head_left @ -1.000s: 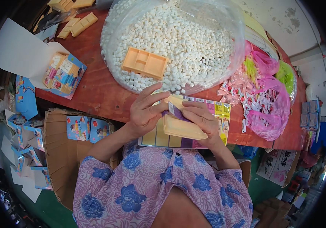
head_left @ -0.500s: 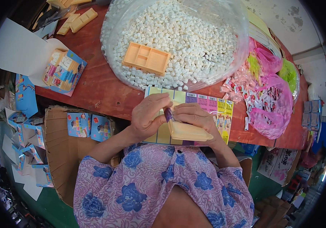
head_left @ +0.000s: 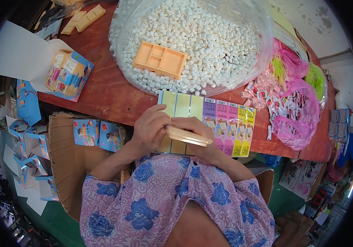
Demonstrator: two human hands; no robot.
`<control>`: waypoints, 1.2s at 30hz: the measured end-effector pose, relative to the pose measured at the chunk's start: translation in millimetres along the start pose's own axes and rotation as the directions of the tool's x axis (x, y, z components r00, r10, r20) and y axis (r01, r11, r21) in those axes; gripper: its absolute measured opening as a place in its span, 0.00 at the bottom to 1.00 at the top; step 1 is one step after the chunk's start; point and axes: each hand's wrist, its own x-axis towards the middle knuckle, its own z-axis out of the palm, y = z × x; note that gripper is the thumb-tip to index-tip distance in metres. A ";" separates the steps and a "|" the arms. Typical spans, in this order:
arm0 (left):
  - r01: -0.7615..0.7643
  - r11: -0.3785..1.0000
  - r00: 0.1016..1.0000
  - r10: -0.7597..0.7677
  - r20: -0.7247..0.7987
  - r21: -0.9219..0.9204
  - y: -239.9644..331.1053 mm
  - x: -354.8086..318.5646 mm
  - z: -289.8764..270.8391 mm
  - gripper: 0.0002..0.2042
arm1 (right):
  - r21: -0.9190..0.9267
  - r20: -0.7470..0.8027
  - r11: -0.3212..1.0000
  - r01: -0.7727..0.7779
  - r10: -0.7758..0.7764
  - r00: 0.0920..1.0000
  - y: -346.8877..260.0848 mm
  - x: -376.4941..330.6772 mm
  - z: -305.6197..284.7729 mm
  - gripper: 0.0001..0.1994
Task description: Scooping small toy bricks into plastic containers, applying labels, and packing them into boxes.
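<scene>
A cream compartment tray (head_left: 189, 137) is held tilted nearly edge-on in front of my chest. My right hand (head_left: 199, 138) grips it along its far side, fingers curled over. At its left end my left hand (head_left: 148, 128) is closed on the tray, its fingertips meeting those of the right hand. Only a dark sliver of the purple sticker shows there; the fingers hide the rest. Under both hands lies a sticker sheet (head_left: 246, 133), with bare backing strips on its left and purple, pink and yellow stickers on its right.
Behind the sheet, a big clear bag of white marshmallow-like pieces (head_left: 209, 49) has an empty tray (head_left: 160, 60) lying on it. Pink bags of small packets (head_left: 294, 131) are on the right. An open box of filled trays (head_left: 71, 76) stands left; a carton (head_left: 67, 164) sits below.
The tray has turned more edge-on and moved slightly left. Both hands have closed in around its left end, covering most of the purple sticker.
</scene>
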 end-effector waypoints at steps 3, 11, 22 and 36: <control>0.245 0.954 0.969 -0.244 0.029 -0.171 -10.4 -11.0 -9.6 0.07 | -0.180 -0.028 0.984 -0.018 0.013 1.000 1.6 10.9 -8.4 0.14; 0.626 0.638 0.637 -0.750 -0.178 -0.448 -77.5 -39.8 -48.8 0.10 | -0.482 -0.124 0.862 -0.158 0.111 0.986 42.8 24.7 -70.3 0.13; 0.787 0.558 0.603 -0.602 -0.524 0.264 -88.6 -33.4 -59.5 0.15 | -0.889 0.021 0.454 0.069 -0.110 0.994 90.4 44.0 -75.0 0.05; 0.005 0.871 1.000 -0.012 0.010 0.491 -32.6 -16.5 12.5 0.14 | -0.842 0.195 0.481 0.244 -0.150 0.969 84.8 45.9 -70.0 0.06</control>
